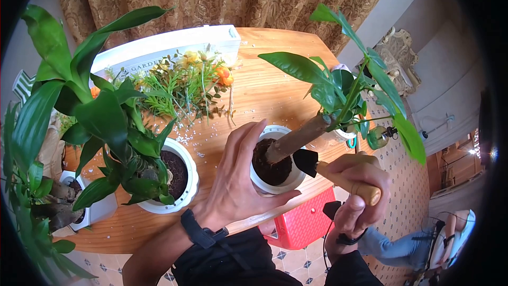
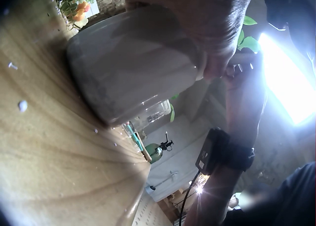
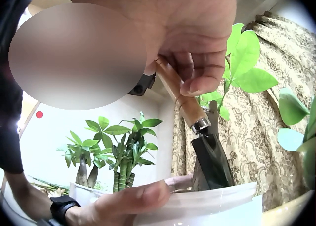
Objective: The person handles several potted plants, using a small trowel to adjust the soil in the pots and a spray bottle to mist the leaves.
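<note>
A white pot with dark soil and a thick-stemmed leafy plant stands near the table's front edge. My left hand rests around the pot's left side, fingers extended and thumb along the front; in the left wrist view it lies against the pot. My right hand grips the wooden handle of a small trowel, its black blade over the pot's right rim, beside the stem. The right wrist view shows the blade tilted down behind the near rim, its tip hidden.
Left of the pot stand a scalloped white pot and a hexagonal white pot, both planted. Behind lie artificial flowers and a long white planter. A red stool is below the table edge; a person's legs show lower right.
</note>
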The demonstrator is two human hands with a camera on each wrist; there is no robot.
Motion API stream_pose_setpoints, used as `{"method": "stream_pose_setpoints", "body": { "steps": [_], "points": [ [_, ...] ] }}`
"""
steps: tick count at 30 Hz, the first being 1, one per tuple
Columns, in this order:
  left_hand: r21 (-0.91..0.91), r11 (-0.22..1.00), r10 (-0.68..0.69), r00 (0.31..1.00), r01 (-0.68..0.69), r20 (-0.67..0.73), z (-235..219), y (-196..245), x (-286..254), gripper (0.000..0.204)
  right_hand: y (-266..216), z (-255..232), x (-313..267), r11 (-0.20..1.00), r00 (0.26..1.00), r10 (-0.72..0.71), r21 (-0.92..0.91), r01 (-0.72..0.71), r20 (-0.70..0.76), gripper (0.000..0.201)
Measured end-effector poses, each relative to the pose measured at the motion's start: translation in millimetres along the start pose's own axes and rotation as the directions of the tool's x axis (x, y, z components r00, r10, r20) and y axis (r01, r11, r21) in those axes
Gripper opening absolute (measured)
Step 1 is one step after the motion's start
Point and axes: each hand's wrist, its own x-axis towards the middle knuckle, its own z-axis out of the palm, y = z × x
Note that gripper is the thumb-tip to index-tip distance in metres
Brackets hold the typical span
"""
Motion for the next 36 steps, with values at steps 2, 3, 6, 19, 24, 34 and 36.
{"method": "stream_pose_setpoints", "body": {
  "steps": [2, 3, 6, 19, 24, 34, 36],
  "points": [
    [0.013, 1.000, 0.002, 1.000, -0.002, -0.002, -0.4, 0.2, -0.2, 0.124, 0.9, -0.8, 0.2, 1.000, 1.000, -0.008, -0.010, 0.008, 0.002, 0.041],
    [0.011, 1.000, -0.008, 1.000, 0.008, 0.004, -0.9, 0.5, -0.5, 0.125, 1.3, -0.7, -0.2, 1.000, 1.000, 0.016, -0.010, -0.016, 0.021, 0.041],
    [-0.004, 1.000, 0.001, 1.000, -0.001, 0.006, -1.8, 0.4, 0.8, 0.125, 2.0, 0.5, -1.0, 0.999, 0.998, 0.034, -0.009, -0.034, 0.046, 0.041],
    [-0.092, 0.995, -0.034, 0.998, 0.038, 0.047, -0.3, -0.3, -0.1, 0.120, -1.3, 1.6, -1.0, 0.998, 0.998, 0.066, -0.024, -0.065, 0.014, 0.045],
    [-0.036, 0.999, -0.001, 1.000, 0.002, 0.020, -0.9, 1.3, 1.2, 0.120, -4.2, 2.9, -1.5, 0.999, 0.998, 0.054, 0.007, -0.054, -0.020, 0.046],
    [0.016, 1.000, -0.007, 1.000, 0.007, -0.003, -1.0, 1.2, -1.3, 0.123, -3.7, 3.1, 2.7, 0.999, 0.999, 0.035, 0.000, -0.035, 0.028, 0.045],
    [0.016, 1.000, 0.012, 1.000, -0.012, -0.005, -1.5, 0.3, -0.8, 0.125, -5.3, 4.3, 1.2, 0.999, 0.999, 0.038, 0.010, -0.038, -0.003, 0.044]
  ]
}}
